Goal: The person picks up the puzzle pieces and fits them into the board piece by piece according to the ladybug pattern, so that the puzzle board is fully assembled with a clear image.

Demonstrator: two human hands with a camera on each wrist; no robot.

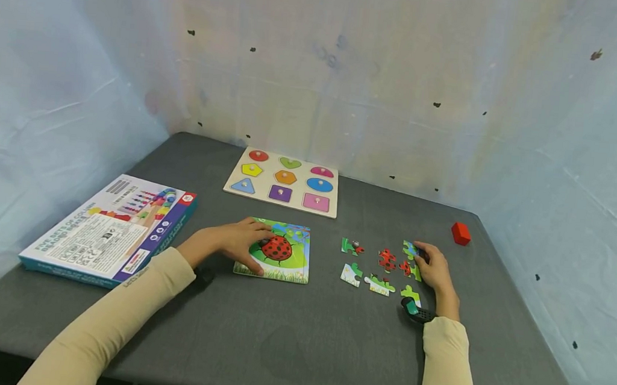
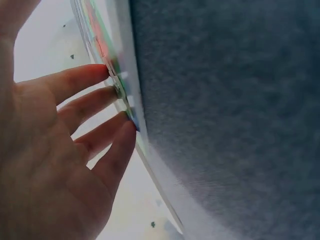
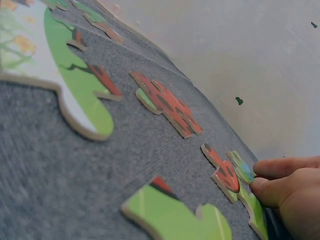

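Observation:
My left hand (image 1: 236, 241) rests on the ladybug puzzle board (image 1: 296, 263), its fingers spread over the left part of the picture. In the left wrist view the fingertips (image 2: 116, 92) touch the board's face. Over on the right, loose jigsaw pieces lie in two rough rows. My right hand (image 1: 435, 270) pinches the blue-and-green puzzle piece (image 1: 408, 249) at the far right of the upper row between thumb and index finger. Close by it are a red spotted piece (image 3: 223, 172) and a green piece (image 3: 254, 210). A white-and-green piece (image 1: 351, 274) lies at the lower left of the group.
Behind the ladybug board is a wooden shape board (image 1: 291, 198) with colored knobbed shapes. A flat toy box (image 1: 104, 231) lies at the left, beyond my left forearm. One red block (image 1: 460, 233) sits at the right, near the grey table's (image 1: 296, 348) edge.

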